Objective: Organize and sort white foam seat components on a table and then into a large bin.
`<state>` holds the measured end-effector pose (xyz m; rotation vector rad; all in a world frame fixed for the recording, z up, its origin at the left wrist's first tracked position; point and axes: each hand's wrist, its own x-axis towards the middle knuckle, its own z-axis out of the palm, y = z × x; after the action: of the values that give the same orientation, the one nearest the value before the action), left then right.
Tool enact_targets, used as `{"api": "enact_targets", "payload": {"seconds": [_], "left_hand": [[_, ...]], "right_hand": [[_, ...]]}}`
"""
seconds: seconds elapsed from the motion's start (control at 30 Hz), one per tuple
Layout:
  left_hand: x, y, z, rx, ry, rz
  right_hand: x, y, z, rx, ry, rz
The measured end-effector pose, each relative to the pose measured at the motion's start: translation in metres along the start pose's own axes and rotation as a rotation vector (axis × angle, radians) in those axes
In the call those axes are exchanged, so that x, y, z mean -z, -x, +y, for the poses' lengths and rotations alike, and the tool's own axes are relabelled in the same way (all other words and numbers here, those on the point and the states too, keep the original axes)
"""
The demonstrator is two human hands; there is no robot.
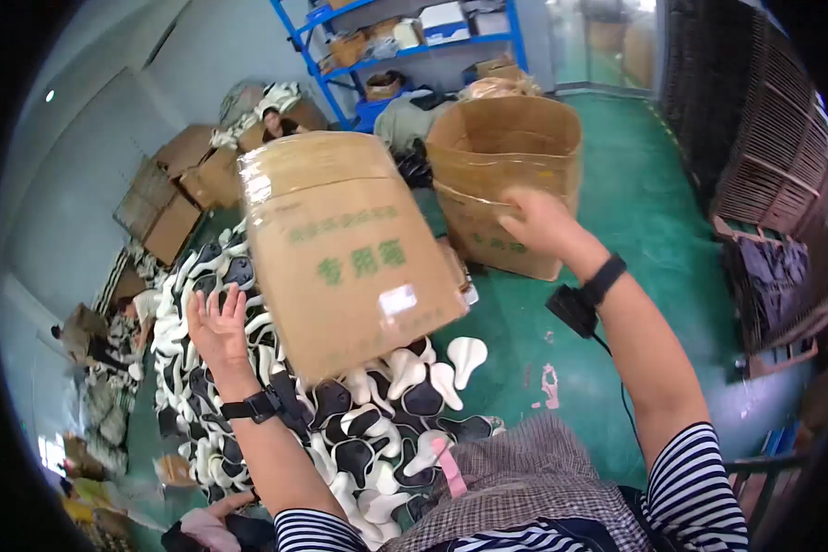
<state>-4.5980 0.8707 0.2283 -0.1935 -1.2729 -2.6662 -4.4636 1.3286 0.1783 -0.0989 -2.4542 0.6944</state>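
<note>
Hands are both spread and apart from the taped cardboard box (350, 248), which sits mid-frame, tilted and seemingly unsupported above the heap of black-and-white moulded parts (368, 432) on the green floor (635, 212). Left hand (216, 327) is at 8 o'clock of the box, palm open, fingers fanned, just beside its lower-left edge but not gripping it. Right hand (543, 221) is at 3 o'clock of the box, fingers loosely extended toward the rim of the open cardboard box (506, 175) standing behind; contact with that rim cannot be confirmed. Posture of the open palms suggests the taped box is being released or tipped rather than carried. Long axis of the taped box runs from 11 o'clock to 5 o'clock, its taped top end pointing away from the person, its lower end toward the heap. More flattened cartons (170, 189) lie at 10 o'clock, blue shelving (405, 46) at 12 o'clock.
</note>
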Motion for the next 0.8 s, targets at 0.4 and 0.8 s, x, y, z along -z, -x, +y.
{"api": "enact_targets", "payload": {"seconds": [0.4,0.8], "left_hand": [[0.186,-0.089,-0.247,0.466,-0.501,0.720],[0.128,-0.250,-0.435,0.682,-0.340,0.848]], "right_hand": [[-0.334,-0.069,0.295,-0.649,-0.327,-0.681],[-0.441,-0.401,0.345,-0.475,-0.537,-0.525]]}}
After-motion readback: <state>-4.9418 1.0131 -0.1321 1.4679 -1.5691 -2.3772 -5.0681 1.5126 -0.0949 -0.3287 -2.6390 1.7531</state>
